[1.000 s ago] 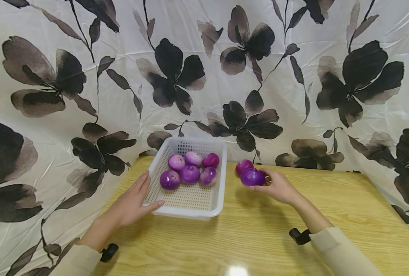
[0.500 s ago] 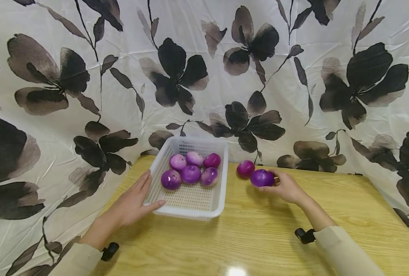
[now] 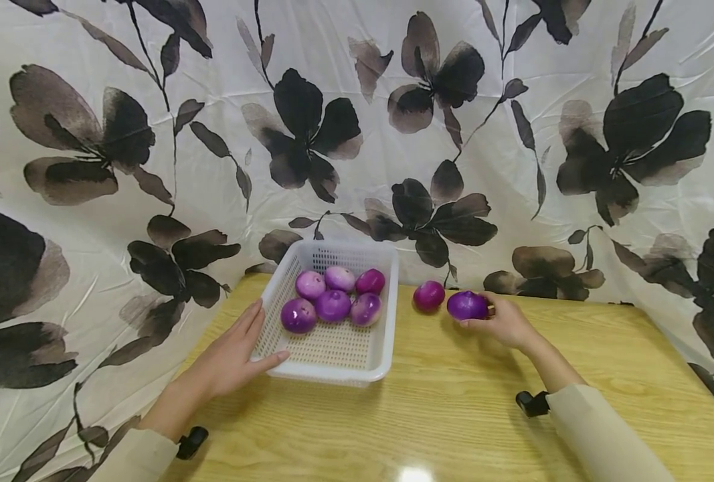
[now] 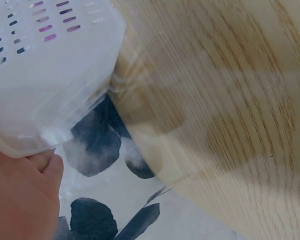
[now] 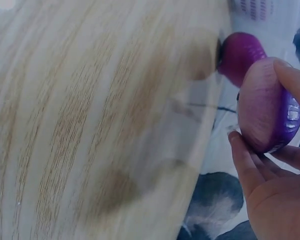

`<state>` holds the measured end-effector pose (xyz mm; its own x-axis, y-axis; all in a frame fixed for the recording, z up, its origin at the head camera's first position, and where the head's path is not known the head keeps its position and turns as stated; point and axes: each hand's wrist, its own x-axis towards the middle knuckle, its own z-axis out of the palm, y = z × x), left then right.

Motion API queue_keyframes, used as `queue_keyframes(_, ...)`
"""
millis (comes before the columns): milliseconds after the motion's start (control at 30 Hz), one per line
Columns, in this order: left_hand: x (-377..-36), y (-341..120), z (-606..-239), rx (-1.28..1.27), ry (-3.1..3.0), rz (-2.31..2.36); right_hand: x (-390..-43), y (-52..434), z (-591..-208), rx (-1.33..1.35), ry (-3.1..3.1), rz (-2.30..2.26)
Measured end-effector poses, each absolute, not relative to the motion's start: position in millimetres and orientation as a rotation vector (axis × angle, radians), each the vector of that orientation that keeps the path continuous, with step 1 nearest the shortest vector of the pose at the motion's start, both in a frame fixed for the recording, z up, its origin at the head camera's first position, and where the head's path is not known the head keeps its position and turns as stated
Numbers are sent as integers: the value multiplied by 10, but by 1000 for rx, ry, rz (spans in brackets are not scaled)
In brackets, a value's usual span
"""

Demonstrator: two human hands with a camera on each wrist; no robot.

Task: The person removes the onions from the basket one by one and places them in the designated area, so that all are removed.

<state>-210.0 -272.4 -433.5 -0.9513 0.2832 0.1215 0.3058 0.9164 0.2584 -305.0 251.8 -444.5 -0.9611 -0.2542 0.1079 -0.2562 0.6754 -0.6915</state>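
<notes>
My right hand (image 3: 504, 321) is grasping 1 purple onion (image 3: 467, 305), fingers curled round it, low over the wooden table (image 3: 453, 415); whether it touches the wood I cannot tell. The onion sits at my fingertips, on the side toward my left hand. From the right wrist it looks squat, its short axis running between thumb and fingers. Just past it, farther from my palm and apart from it, lies a 2nd loose onion (image 3: 429, 295). Beyond that stands the white basket (image 3: 357, 365), holding 6 onions (image 3: 332, 304) bunched at the end far from me. My left hand (image 3: 233, 355) lies flat and relaxed against the basket's near corner, thumb along the rim, grasping nothing. So: 8 onions in all, 1 basket, and the loose 2 are much nearer my right hand.
</notes>
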Motion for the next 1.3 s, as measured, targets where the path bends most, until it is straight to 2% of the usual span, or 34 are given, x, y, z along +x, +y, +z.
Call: queue_keyframes(1300,-2105,-2734,-4335,-478,-2999,-412,-3400,2504,-4675,97,-2971,1081)
